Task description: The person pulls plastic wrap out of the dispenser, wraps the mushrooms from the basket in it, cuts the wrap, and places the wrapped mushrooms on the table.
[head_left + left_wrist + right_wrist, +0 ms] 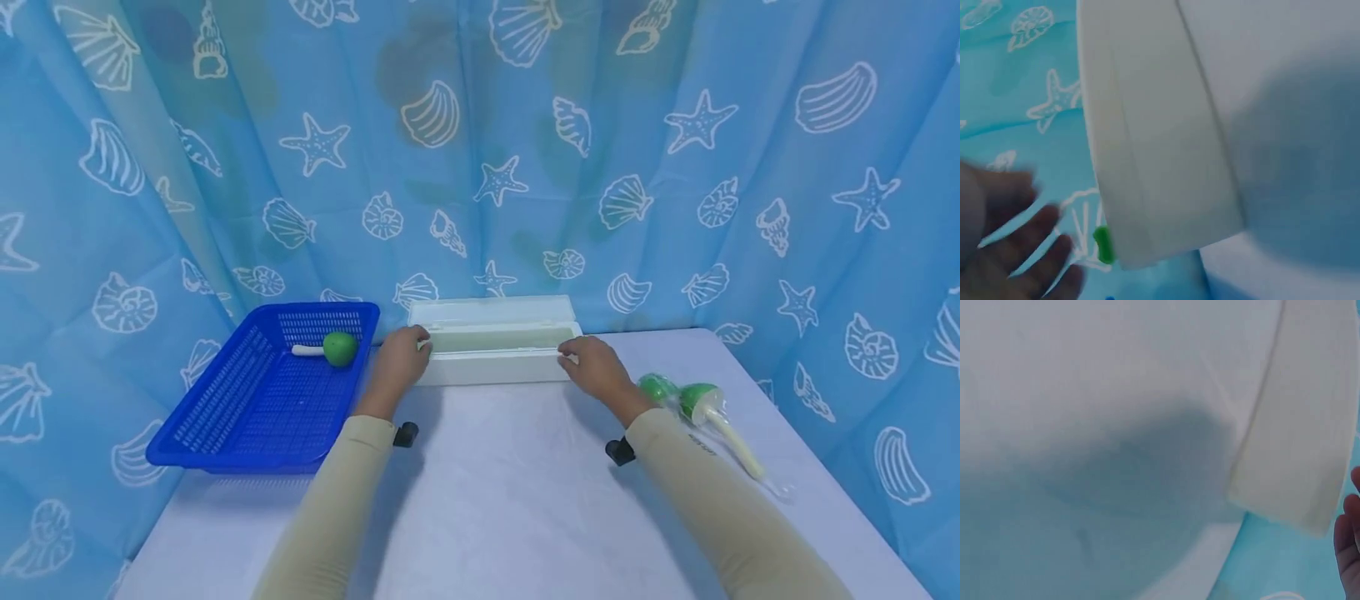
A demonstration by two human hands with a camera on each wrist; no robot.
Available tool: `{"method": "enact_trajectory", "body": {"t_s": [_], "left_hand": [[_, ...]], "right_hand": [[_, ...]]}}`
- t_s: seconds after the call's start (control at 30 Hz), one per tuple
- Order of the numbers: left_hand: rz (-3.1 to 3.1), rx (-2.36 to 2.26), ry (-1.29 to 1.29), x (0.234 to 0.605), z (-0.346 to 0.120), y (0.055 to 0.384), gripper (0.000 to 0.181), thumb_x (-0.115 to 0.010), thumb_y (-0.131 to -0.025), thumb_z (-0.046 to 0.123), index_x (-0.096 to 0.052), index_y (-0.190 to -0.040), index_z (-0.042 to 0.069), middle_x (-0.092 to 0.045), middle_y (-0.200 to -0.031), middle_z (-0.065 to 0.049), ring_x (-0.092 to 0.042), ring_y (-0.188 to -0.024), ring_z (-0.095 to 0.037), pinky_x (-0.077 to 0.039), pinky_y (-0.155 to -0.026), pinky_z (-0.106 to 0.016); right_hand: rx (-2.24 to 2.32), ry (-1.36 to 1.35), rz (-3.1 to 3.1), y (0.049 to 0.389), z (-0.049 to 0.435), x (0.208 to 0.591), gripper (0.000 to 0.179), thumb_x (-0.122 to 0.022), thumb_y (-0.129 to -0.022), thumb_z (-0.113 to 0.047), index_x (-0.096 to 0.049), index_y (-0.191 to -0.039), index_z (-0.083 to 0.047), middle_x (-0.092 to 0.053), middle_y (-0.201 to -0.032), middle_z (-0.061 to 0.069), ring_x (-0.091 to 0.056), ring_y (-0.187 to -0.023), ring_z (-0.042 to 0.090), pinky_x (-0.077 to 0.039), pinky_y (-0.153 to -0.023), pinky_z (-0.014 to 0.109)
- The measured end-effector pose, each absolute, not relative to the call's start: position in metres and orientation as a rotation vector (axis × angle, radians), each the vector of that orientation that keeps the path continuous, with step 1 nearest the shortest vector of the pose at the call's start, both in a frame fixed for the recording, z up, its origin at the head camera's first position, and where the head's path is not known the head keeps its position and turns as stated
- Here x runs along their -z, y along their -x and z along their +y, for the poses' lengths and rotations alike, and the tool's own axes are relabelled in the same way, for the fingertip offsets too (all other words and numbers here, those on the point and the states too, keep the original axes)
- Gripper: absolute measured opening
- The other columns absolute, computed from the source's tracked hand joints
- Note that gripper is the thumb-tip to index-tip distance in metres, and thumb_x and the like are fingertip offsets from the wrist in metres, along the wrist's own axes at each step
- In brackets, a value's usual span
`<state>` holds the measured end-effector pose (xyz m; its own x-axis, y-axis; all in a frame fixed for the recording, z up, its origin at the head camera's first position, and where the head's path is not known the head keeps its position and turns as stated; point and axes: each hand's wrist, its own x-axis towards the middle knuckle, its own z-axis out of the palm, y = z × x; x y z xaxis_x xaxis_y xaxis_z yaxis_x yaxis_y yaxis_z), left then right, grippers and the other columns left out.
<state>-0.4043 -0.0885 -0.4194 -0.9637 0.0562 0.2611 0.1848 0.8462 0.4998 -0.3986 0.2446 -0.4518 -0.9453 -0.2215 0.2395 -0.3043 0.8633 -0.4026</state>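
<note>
A long white box (491, 368) stands at the back of the table, its lid (491, 310) raised against the curtain side. My left hand (401, 362) is at the box's left end, thumb and fingers near the corner. In the left wrist view, its blurred fingers are spread loosely beside the box (1166, 144), with a gap between. My right hand (596, 365) is at the box's right front corner. Only some fingers (1347, 540) show in the right wrist view, extended beside the box end (1300, 437). The parts of the box behind both hands are hidden.
At left, a blue plastic basket (247, 462) holds a rounded green-headed item (341, 349) with a white handle. Beyond my right forearm lie a similar green-headed item (701, 400) with a pale handle and another green piece (657, 386) in clear wrapping. A shell-patterned curtain (495, 233) hangs behind.
</note>
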Motion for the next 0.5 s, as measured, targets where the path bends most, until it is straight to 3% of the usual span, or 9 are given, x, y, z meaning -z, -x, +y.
{"method": "enact_trajectory", "body": {"t_s": [0.3,0.5], "left_hand": [[-3.101,0.646,0.522,0.422,-0.077,0.450,0.034,-0.052,-0.102,0.019,-0.059,-0.129,0.001,-0.062,-0.124,-0.014,-0.055,-0.118,-0.030,-0.043,-0.099,-0.043],[-3.182,0.765,0.524,0.426,-0.071,0.463,0.037,-0.054,-0.101,0.022,-0.058,-0.130,0.001,-0.061,-0.124,-0.013,-0.056,-0.116,-0.029,-0.045,-0.096,-0.042]], "right_hand": [[-0.628,-0.488,-2.918,0.433,0.241,0.437,0.040,-0.060,-0.097,-0.018,-0.055,-0.135,-0.003,-0.054,-0.136,0.017,-0.043,-0.129,0.037,-0.034,-0.105,0.050],[-0.597,-0.452,-2.948,0.447,0.231,0.439,0.034,-0.052,-0.099,-0.011,-0.058,-0.132,-0.003,-0.064,-0.121,0.016,-0.060,-0.107,0.031,-0.048,-0.091,0.046]]}}
